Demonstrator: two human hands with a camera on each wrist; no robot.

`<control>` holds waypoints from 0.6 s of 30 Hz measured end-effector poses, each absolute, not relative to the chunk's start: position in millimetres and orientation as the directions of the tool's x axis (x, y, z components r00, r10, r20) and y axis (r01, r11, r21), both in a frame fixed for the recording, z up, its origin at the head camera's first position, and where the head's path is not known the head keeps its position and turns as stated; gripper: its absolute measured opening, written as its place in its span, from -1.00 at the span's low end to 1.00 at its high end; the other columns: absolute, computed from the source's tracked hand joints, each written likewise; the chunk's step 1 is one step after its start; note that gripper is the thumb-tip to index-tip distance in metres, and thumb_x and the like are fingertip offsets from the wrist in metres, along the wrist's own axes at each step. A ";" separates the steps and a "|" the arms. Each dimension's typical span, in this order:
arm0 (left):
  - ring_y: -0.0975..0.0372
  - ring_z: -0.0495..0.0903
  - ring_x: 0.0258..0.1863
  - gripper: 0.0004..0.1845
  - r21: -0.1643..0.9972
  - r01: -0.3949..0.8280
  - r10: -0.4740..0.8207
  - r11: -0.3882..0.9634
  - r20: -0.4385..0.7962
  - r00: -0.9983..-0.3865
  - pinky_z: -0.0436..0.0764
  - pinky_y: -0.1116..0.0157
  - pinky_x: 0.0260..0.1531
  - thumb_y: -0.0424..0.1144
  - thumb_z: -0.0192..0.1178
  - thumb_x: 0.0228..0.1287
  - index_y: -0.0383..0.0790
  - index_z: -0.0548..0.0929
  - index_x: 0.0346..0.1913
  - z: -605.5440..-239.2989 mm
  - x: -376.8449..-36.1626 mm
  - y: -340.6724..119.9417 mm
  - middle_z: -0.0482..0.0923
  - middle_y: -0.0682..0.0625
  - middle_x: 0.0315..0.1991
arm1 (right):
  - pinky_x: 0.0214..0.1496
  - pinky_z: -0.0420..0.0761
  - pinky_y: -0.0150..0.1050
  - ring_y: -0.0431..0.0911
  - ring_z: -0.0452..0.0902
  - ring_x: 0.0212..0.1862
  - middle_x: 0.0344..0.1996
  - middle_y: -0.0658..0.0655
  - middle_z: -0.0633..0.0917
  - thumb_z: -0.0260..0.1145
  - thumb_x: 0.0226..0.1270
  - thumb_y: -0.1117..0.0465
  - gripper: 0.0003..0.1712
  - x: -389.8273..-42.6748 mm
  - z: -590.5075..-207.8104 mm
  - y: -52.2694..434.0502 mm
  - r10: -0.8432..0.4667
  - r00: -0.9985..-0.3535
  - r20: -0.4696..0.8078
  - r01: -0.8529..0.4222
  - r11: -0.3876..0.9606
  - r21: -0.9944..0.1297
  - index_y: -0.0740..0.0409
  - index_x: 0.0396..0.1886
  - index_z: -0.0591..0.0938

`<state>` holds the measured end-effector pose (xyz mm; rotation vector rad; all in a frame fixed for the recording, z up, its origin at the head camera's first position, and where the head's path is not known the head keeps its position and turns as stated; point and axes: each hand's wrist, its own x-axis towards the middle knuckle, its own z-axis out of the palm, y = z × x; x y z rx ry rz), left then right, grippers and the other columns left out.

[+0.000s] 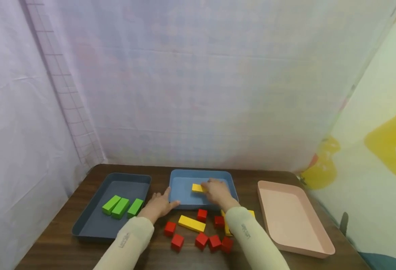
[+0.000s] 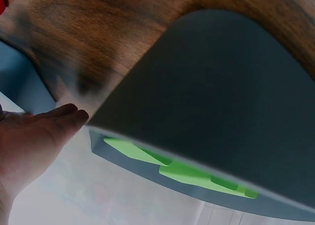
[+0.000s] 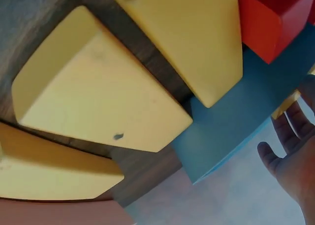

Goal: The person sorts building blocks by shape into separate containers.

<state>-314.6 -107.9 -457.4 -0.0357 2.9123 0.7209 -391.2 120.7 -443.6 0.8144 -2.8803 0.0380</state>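
Over the blue tray (image 1: 184, 180), my right hand (image 1: 218, 192) pinches a yellow block (image 1: 198, 188) by its right end. In the right wrist view that hand (image 3: 298, 156) is at the right edge, with part of the yellow block (image 3: 285, 105) between its fingers. My left hand (image 1: 158, 205) is at the tray's near left corner, fingers straight and thumb spread against the rim, holding nothing. The left wrist view shows its extended fingers (image 2: 64, 117) between the blue tray (image 2: 22, 80) and the dark grey tray (image 2: 211, 87).
Several red cubes (image 1: 201, 240) and another yellow block (image 1: 191, 224) lie before the blue tray. More yellow blocks (image 3: 103, 87) sit beneath my right forearm. At left, the dark grey tray (image 1: 93, 225) holds three green blocks (image 1: 120, 208). A pink tray (image 1: 294, 213) stands at right.
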 end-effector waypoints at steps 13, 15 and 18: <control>-0.34 0.02 0.44 -0.11 0.469 -0.063 0.012 0.881 -0.154 -0.988 0.08 -0.22 0.37 0.20 0.09 0.43 -0.28 0.05 0.56 -450.5 -309.2 -108.6 0.13 -0.51 0.42 | 0.22 0.44 0.18 0.17 0.51 0.17 0.13 0.24 0.60 0.26 0.46 0.05 -0.49 -390.6 -450.4 115.2 -0.494 -0.859 0.138 -0.501 0.865 -0.023 0.05 0.35 0.53; -0.35 0.01 0.44 -0.10 0.471 -0.061 0.015 0.880 -0.156 -0.988 0.08 -0.23 0.37 0.20 0.09 0.43 -0.28 0.04 0.57 -449.7 -309.1 -109.0 0.13 -0.51 0.42 | 0.22 0.44 0.18 0.18 0.51 0.17 0.13 0.23 0.60 0.26 0.46 0.05 -0.51 -390.6 -447.9 119.7 -0.491 -0.859 0.146 -0.500 0.865 -0.032 0.07 0.33 0.55; -0.35 0.01 0.44 -0.10 0.470 -0.061 0.017 0.880 -0.159 -0.987 0.09 -0.24 0.36 0.21 0.08 0.42 -0.28 0.03 0.57 -449.4 -310.0 -109.8 0.12 -0.52 0.42 | 0.23 0.42 0.19 0.19 0.49 0.19 0.14 0.23 0.59 0.28 0.44 0.07 -0.50 -391.8 -444.8 127.7 -0.484 -0.863 0.146 -0.494 0.869 -0.035 0.08 0.32 0.56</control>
